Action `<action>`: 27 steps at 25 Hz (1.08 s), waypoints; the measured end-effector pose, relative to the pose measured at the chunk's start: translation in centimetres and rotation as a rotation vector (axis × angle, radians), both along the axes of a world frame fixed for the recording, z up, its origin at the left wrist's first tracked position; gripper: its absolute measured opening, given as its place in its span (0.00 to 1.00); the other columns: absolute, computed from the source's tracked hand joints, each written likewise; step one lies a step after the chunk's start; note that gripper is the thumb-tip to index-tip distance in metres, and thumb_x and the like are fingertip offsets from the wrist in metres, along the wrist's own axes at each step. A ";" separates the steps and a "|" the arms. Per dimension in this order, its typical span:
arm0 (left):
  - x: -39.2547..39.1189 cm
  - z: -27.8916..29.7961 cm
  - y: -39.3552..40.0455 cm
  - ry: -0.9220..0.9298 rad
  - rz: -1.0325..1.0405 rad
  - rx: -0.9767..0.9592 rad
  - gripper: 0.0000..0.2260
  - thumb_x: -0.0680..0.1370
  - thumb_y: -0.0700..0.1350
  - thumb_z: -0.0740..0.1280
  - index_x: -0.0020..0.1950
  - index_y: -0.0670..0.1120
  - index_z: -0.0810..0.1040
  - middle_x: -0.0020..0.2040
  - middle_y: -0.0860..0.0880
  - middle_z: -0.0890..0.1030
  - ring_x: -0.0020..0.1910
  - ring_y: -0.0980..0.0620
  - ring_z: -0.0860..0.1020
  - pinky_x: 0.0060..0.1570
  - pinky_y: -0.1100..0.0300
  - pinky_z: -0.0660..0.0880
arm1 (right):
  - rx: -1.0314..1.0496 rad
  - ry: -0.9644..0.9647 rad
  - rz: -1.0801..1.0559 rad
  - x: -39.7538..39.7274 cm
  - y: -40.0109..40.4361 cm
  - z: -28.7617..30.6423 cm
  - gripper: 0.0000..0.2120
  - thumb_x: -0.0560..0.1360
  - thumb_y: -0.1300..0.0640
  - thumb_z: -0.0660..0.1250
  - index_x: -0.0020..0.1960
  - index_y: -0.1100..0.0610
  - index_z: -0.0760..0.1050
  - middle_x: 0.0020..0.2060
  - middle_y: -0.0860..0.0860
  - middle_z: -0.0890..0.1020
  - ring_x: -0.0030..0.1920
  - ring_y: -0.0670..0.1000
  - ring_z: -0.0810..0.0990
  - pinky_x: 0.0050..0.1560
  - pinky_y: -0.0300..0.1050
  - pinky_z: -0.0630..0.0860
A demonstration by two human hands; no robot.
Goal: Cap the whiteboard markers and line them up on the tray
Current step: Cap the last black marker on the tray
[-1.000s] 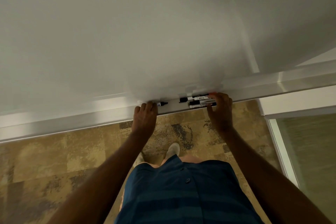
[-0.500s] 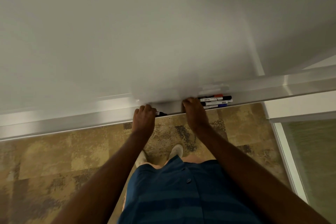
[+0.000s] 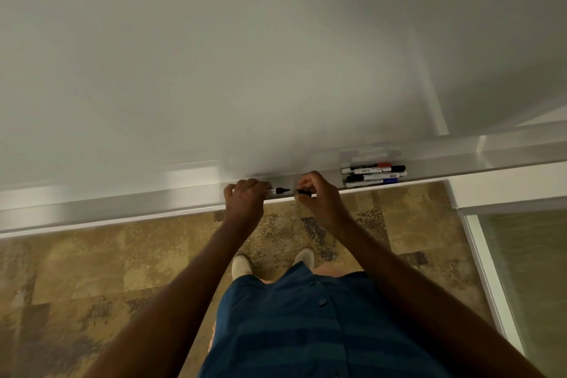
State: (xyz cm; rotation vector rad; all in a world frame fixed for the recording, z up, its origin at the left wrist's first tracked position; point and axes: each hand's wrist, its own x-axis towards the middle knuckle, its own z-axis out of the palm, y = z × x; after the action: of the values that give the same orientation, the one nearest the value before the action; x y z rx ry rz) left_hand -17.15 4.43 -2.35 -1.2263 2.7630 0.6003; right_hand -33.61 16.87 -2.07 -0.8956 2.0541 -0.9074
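Overhead, the whiteboard (image 3: 245, 55) fills most of the view, with its tray (image 3: 122, 202) running along the bottom edge. Well right of both grips, four capped markers (image 3: 372, 175) lie stacked side by side on the tray. Left hand (image 3: 245, 198) is clenched round an open black marker (image 3: 277, 191), long axis along the tray, tip pointing right. Just beyond that tip, apart from it, the right hand (image 3: 319, 193) pinches the black cap (image 3: 305, 192). Likely next: sliding the cap leftward along that axis.
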 end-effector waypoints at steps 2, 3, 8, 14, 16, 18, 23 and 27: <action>0.7 0.3 -0.4 0.070 0.005 0.054 0.13 0.79 0.39 0.67 0.61 0.50 0.81 0.56 0.49 0.83 0.55 0.45 0.79 0.56 0.47 0.74 | -0.010 -0.086 -0.117 1.0 -0.1 0.2 0.11 0.75 0.60 0.74 0.56 0.54 0.79 0.49 0.46 0.84 0.50 0.40 0.81 0.46 0.26 0.74; 1.0 0.4 -0.5 0.097 0.002 0.075 0.12 0.79 0.39 0.67 0.61 0.49 0.82 0.55 0.47 0.84 0.54 0.45 0.79 0.53 0.48 0.77 | -0.018 -0.128 -0.162 1.3 -0.1 0.4 0.11 0.75 0.61 0.74 0.56 0.55 0.80 0.49 0.46 0.84 0.50 0.40 0.82 0.48 0.28 0.76; 2.4 0.9 -0.4 0.177 0.005 0.152 0.10 0.81 0.41 0.66 0.61 0.47 0.82 0.55 0.44 0.83 0.55 0.45 0.77 0.50 0.49 0.79 | -0.019 -0.224 -0.227 3.1 -0.7 1.6 0.13 0.75 0.61 0.73 0.59 0.57 0.81 0.53 0.49 0.85 0.53 0.43 0.83 0.53 0.34 0.78; 3.9 1.9 -0.6 0.215 -0.022 0.209 0.11 0.81 0.41 0.65 0.62 0.46 0.81 0.55 0.45 0.82 0.54 0.46 0.76 0.50 0.49 0.78 | 0.008 -0.136 -0.088 5.7 -1.7 2.5 0.15 0.78 0.66 0.67 0.63 0.56 0.80 0.58 0.52 0.85 0.57 0.47 0.83 0.59 0.38 0.78; 4.2 2.4 -0.7 0.223 -0.025 0.201 0.10 0.81 0.41 0.66 0.61 0.46 0.82 0.54 0.46 0.82 0.53 0.47 0.76 0.49 0.48 0.78 | -0.015 -0.114 -0.047 6.2 -1.8 2.7 0.14 0.78 0.65 0.67 0.62 0.56 0.80 0.57 0.52 0.85 0.57 0.49 0.84 0.61 0.44 0.80; 4.6 2.8 -0.8 0.227 -0.020 0.181 0.10 0.81 0.41 0.66 0.60 0.46 0.82 0.53 0.46 0.82 0.53 0.46 0.76 0.48 0.47 0.78 | -0.021 -0.117 -0.009 6.4 -1.8 3.0 0.12 0.79 0.63 0.67 0.62 0.56 0.78 0.56 0.52 0.85 0.55 0.48 0.85 0.59 0.47 0.81; 4.7 3.7 -0.5 0.197 -0.002 0.115 0.11 0.81 0.39 0.66 0.60 0.46 0.82 0.52 0.46 0.82 0.52 0.46 0.76 0.44 0.49 0.78 | 0.005 -0.027 0.089 6.6 -2.4 3.7 0.10 0.81 0.60 0.66 0.62 0.55 0.77 0.55 0.51 0.85 0.53 0.47 0.84 0.56 0.45 0.82; 5.0 3.9 -0.4 0.165 0.011 0.066 0.11 0.80 0.38 0.65 0.60 0.47 0.82 0.52 0.47 0.82 0.51 0.47 0.77 0.43 0.50 0.78 | 0.007 -0.030 0.111 6.8 -2.9 4.0 0.10 0.81 0.60 0.65 0.62 0.56 0.77 0.54 0.52 0.86 0.51 0.47 0.85 0.54 0.44 0.82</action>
State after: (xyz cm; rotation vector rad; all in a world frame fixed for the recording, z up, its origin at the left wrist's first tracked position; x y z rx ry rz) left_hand -12.18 4.04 1.53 -1.2323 2.8426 0.8224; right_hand -26.80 13.99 1.98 -0.9759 1.9602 -0.8490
